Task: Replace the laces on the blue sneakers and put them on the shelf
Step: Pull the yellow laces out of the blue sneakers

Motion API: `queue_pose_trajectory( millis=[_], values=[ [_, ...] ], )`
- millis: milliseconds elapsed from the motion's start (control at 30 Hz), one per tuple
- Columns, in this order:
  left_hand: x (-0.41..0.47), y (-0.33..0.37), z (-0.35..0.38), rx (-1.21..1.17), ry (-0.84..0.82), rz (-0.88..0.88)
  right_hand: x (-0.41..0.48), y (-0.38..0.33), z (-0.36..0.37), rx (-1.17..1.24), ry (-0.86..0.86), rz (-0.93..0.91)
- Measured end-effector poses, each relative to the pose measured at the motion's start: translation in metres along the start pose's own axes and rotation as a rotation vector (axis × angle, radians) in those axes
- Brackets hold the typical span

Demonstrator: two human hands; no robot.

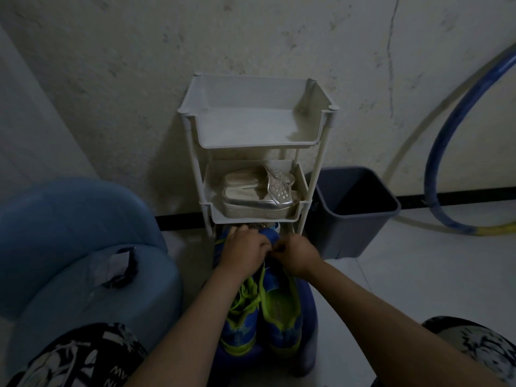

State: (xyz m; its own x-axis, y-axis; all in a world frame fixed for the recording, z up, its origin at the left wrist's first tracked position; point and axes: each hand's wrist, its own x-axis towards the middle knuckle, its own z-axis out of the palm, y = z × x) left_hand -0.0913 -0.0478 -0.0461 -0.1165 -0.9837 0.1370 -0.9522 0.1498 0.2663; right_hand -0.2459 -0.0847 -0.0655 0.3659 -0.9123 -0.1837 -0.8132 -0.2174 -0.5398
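Sneakers (282,311) side by side, toes under left hand (245,251) and right hand (296,256), fingers curled gripping them

A: Shelf (245,127): matt white plastic. Wall (111,65) behind it: rough, cracked plaster.
B: Sandals (259,191) on its middle tier: glossy silver, glittered. Bin (349,236) right of it: matt dark plastic. Sneakers (280,305) before it: blue cloth.

Two blue sneakers (282,308) with loose lime-green laces (245,300) lie side by side, toes seemingly under the white shelf (245,146).
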Motion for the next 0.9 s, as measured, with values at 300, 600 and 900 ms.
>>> queue_pose_trajectory(
  millis=[300,600,900],
  values=[
    [0.007,-0.011,-0.019,-0.306,0.529,-0.427,0.000,0.000,-0.006,-0.019,-0.046,0.041],
    [0.002,-0.004,-0.010,-0.194,0.254,-0.185,-0.001,-0.003,-0.002,-0.076,0.023,0.013],
    [-0.001,0.001,-0.003,0.024,0.011,-0.018,-0.002,-0.001,0.000,-0.036,0.079,-0.005]
  ],
)
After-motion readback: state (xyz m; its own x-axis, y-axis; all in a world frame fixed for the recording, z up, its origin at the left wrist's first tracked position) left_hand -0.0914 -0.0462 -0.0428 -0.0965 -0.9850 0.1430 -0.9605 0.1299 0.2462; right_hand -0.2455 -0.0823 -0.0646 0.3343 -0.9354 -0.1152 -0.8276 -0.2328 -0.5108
